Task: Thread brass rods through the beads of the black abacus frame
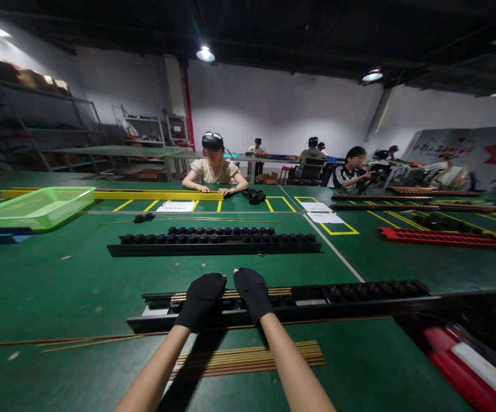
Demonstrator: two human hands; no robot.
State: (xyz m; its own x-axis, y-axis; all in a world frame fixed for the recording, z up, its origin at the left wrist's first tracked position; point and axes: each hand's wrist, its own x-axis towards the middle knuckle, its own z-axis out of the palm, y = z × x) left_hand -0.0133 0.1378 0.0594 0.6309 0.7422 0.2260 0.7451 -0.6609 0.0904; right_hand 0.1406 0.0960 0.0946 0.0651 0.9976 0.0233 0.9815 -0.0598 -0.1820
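Both my hands wear black gloves and rest on a long black tray [359, 300] lying across the green table in front of me. My left hand [200, 298] and my right hand [253, 293] press side by side on a row of thin brass-coloured rods [280, 292] laid along the tray. The fingers curl down over the rods, and their tips are hidden. Dark round parts [372, 289] fill the tray's right stretch. A bundle of more thin rods [248, 359] lies on the table between my forearms.
A second black tray of dark round parts [213, 241] lies farther out. A green plastic basket [33, 207] stands at the far left, and a red tray [441, 237] lies at the right. Loose rods [59, 341] lie at the near left. Several people sit across the table and beyond.
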